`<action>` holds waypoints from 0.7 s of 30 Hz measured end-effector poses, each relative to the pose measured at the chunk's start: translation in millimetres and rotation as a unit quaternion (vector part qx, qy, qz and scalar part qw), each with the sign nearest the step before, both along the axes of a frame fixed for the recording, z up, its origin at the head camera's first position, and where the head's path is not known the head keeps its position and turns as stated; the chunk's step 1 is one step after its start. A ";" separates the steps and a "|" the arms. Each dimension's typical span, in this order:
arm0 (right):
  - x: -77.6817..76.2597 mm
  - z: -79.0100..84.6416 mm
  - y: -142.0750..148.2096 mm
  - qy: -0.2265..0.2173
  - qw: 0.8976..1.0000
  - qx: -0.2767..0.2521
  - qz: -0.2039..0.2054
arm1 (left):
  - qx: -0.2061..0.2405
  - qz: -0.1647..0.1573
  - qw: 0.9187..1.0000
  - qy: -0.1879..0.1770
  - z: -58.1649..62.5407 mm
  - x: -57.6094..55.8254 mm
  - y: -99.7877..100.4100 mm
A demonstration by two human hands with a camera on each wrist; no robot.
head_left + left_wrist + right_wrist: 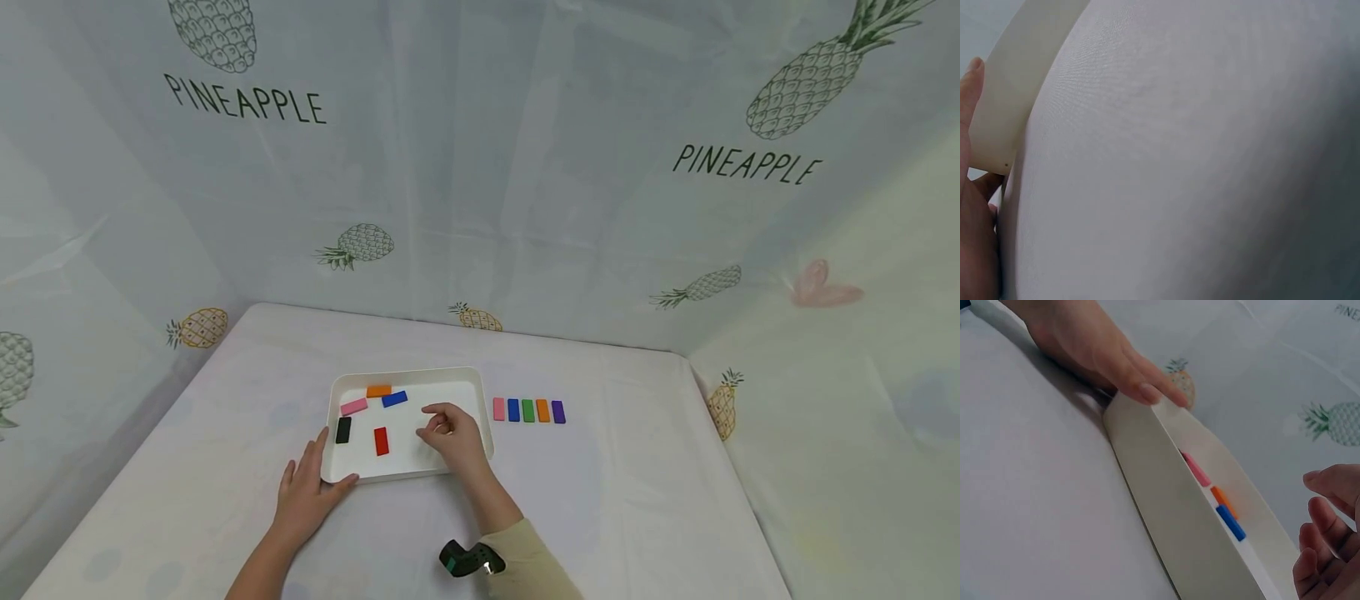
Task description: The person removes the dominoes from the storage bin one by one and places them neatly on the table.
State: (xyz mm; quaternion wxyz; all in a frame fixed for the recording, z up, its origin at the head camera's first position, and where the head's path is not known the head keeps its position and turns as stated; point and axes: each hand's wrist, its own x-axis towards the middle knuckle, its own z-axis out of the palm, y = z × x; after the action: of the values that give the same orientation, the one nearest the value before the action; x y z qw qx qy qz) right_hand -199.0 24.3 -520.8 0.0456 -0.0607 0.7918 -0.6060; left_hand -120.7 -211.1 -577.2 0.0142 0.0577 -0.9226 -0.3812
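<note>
My left hand [303, 496] rests at the near left corner of a white rectangular tray [397, 476]. Its thumb lies along the front wall and its straight, spread fingers reach up the left side. Over the tray's right part hovers my right hand [455, 435], fingers loosely bent, thumb apart from the index finger, nothing between them. Inside the tray lie small flat blocks: a red block [382, 441], a black block [343, 430], a pink block [354, 407], an orange block [378, 391] and a blue block [394, 399].
Right of the tray, several blocks stand in a row on the white cloth: a pink block [498, 408], blue block [513, 410], green block [528, 411], orange block [543, 411] and purple block [558, 412]. A pineapple-printed curtain [480, 167] hangs behind the table.
</note>
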 end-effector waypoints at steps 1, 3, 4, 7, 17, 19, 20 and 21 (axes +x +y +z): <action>0.7 -0.5 -3.1 -0.001 1.000 -0.001 0.005 | 0.001 0.000 1.000 -0.001 -0.3 0.1 -0.2; 1.9 -0.9 -9.4 -0.003 1.000 0.000 0.014 | 0.003 0.001 1.000 -0.001 -0.9 0.0 -0.6; 2.4 -1.3 -12.5 -0.006 1.000 0.001 0.019 | 0.004 0.001 1.000 -0.001 -0.9 0.2 -0.4; 3.6 -2.8 -21.0 -0.012 0.999 0.006 0.029 | 0.005 0.001 1.000 0.001 -0.5 0.7 -0.6; 2.2 -6.8 -40.7 0.017 0.993 0.085 0.083 | 0.001 0.002 1.000 0.002 -0.1 0.6 -1.9; 1.2 -6.8 -43.6 0.020 0.991 0.089 0.095 | 0.000 0.002 1.000 0.002 -1.0 0.1 -2.1; 0.8 -6.5 -45.1 0.021 0.991 0.091 0.099 | 0.001 0.002 1.000 0.001 -1.4 0.0 -2.1; 0.3 -6.3 -46.6 0.020 0.990 0.093 0.104 | 0.001 0.003 1.000 0.000 -1.5 -0.1 -2.0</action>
State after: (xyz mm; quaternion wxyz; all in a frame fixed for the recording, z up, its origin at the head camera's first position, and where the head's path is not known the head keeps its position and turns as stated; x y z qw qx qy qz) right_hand -198.6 -22.3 -527.2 0.0977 -0.1504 0.8349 -0.5204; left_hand -120.7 -213.1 -578.7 0.0152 0.0601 -0.9222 -0.3817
